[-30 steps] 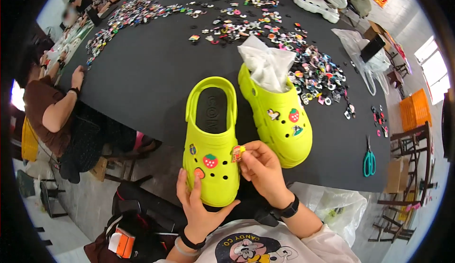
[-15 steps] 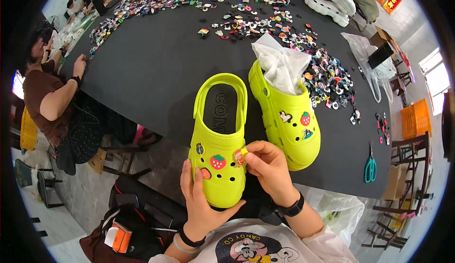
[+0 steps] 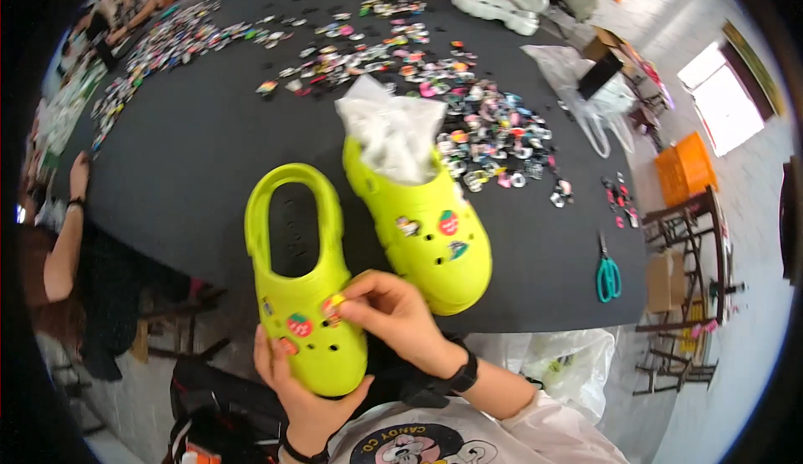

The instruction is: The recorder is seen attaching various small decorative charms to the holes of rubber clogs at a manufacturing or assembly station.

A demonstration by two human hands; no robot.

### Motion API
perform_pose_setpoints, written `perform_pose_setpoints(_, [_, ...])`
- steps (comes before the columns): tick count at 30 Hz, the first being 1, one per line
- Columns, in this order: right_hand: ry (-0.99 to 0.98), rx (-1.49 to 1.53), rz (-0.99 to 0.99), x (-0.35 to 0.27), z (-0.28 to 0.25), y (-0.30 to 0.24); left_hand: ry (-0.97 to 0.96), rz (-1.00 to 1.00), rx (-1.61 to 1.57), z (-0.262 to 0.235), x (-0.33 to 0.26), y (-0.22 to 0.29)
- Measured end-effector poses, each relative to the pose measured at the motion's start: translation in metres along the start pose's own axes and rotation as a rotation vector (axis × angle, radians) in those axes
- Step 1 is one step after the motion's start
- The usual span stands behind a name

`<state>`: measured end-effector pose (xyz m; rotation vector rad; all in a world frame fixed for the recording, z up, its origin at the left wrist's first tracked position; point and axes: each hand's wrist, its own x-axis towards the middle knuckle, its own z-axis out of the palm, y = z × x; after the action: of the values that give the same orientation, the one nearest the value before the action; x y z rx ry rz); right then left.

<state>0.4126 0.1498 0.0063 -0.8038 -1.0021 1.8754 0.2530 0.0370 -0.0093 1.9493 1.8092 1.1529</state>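
A lime-green clog [image 3: 322,355] is tilted at the table's front edge, with my left hand [image 3: 305,401] wrapped round its toe. Between the thumb and fingers of my right hand [image 3: 393,317] is a small red and yellow shoe charm [image 3: 332,310], pressed against the upper beside the holes. A strawberry charm [image 3: 299,324] and others are fixed on the same upper. Just right of it stands a second lime-green clog [image 3: 431,242], bearing several charms and stuffed with white wrapping [image 3: 391,133]. My right fingertips partly hide the held charm.
Loose charms [image 3: 493,129] lie heaped beyond the clogs and across the dark table [image 3: 192,154]. Teal-handled scissors [image 3: 608,278] lie at the right, near a clear plastic bag [image 3: 585,96]. Another person's arm [image 3: 67,230] rests at the left edge.
The view has swung right, so the clogs and table appear farther left. My right hand still pinches the charm at the clog, and my left hand keeps its grip.
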Motion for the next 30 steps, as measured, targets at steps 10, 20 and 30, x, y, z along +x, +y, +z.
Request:
perform_pose_setpoints(10, [0.065, 0.025, -0.103, 0.002, 0.002, 0.014, 0.005, -0.005, 0.037, 0.008, 0.000, 0.004])
perform_pose_setpoints(20, [0.042, -0.517, -0.653, -0.035, -0.005, -0.057, 0.020, -0.008, 0.047, 0.010, 0.008, 0.007])
perform_pose_setpoints(30, [0.372, -1.448, 0.037, -0.053, -0.184, -0.171, -0.025, -0.059, 0.035, 0.002, 0.006, 0.010])
